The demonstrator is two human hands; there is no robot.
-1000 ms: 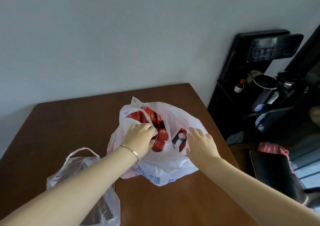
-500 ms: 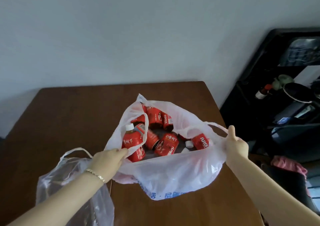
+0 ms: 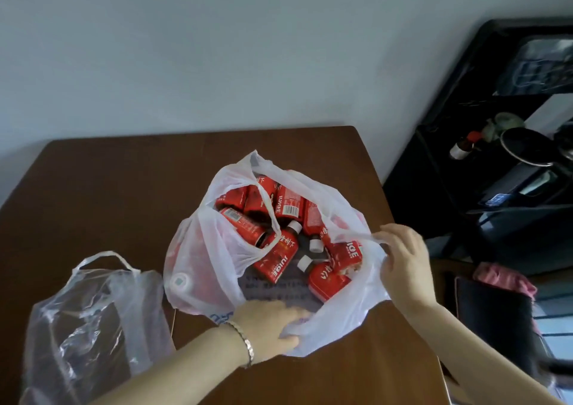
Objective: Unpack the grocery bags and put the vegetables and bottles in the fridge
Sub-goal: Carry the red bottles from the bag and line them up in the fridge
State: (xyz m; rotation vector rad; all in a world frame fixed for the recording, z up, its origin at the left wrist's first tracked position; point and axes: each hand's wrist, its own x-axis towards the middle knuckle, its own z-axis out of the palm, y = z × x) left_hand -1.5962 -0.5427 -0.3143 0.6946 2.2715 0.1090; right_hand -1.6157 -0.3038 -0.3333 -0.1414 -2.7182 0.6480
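In the head view, the left hand (image 3: 266,327) is pinching the near rim of the white thin plastic grocery bag (image 3: 201,268) between thumb and curled fingers, clenched on the film at about 6 o'clock of the bag's mouth, with a thin metal bracelet (image 3: 246,344) lying across the wrist and the forearm reaching in from 7 o'clock. The right hand (image 3: 406,265) is gripping the bag's right handle loop and rim at about 3 o'clock, fingers closed around the stretched plastic, the forearm coming in from 5 o'clock. Between the two hands the mouth of the bag is standing wide open, and the small red-labelled juice bottles with white caps (image 3: 279,259) are lying jumbled on their sides inside it, some pressing against the film. The bag is sitting on the dark brown wooden table (image 3: 108,187), toward its right half. At 8 o'clock from the bag, just beside it, a clear crumpled plastic bag (image 3: 86,317) is resting on the same table, its contents too dim to tell. At 2 o'clock, off the table's edge, a black shelving unit (image 3: 449,169) is standing against the pale grey wall (image 3: 217,48), holding a dark pot and a small bottle.
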